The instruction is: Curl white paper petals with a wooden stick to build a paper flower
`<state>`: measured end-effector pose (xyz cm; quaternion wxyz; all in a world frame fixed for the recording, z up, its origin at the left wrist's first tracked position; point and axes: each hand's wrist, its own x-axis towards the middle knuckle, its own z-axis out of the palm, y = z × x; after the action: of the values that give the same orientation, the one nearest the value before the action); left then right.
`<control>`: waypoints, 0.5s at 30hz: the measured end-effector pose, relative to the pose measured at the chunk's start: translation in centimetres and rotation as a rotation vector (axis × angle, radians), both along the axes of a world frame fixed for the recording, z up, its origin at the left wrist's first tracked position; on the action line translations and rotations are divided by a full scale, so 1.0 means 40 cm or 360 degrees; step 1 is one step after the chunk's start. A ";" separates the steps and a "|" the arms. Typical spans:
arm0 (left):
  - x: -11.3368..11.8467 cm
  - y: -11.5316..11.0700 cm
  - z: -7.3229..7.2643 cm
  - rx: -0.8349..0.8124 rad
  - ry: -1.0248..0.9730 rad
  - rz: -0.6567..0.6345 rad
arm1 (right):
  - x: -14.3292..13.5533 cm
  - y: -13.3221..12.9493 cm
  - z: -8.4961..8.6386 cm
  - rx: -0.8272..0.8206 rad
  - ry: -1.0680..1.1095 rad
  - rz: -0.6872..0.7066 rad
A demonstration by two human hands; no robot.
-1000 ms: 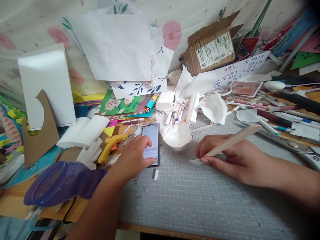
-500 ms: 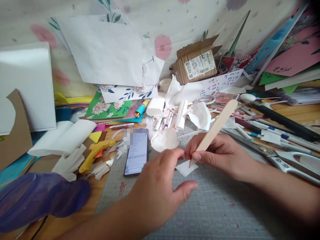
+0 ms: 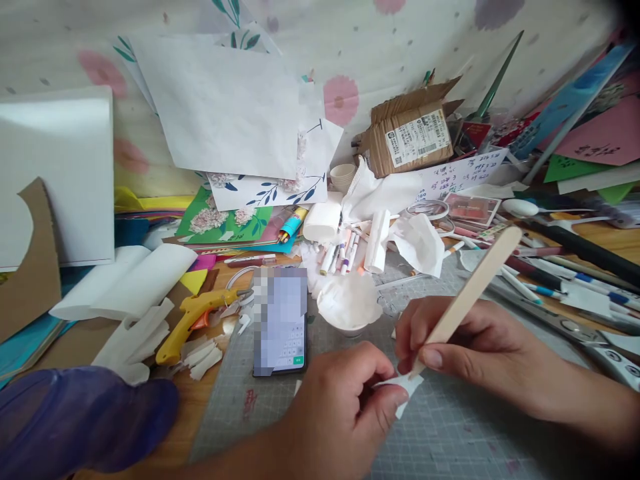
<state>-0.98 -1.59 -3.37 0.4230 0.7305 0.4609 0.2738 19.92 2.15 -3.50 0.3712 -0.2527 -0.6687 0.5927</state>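
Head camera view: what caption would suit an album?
Left hand pinching a small white paper piece, right hand holding a flat wooden stick, over grey gridded mat.

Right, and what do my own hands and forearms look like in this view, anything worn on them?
Both the left hand and the right hand are ungloved. No ring, watch or bracelet shows on either. Both forearms are bare as far as the picture reaches, with no sleeve or cuff in sight. The right thumbnail looks short and plain.
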 end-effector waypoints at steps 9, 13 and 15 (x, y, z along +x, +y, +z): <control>-0.007 0.012 -0.007 -0.0146 -0.0015 0.0013 | -0.002 -0.006 0.013 -0.0009 -0.0064 -0.0017; -0.009 0.012 -0.008 -0.0264 -0.0112 -0.0020 | -0.003 -0.009 0.006 0.0058 -0.0057 -0.0015; -0.010 0.010 -0.011 -0.0215 -0.0134 -0.0065 | -0.004 -0.010 0.005 0.0088 -0.0084 -0.0024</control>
<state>-1.37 -1.21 -3.79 0.4958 0.6975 0.4450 0.2639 19.75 1.77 -3.29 0.3647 -0.2629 -0.6925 0.5642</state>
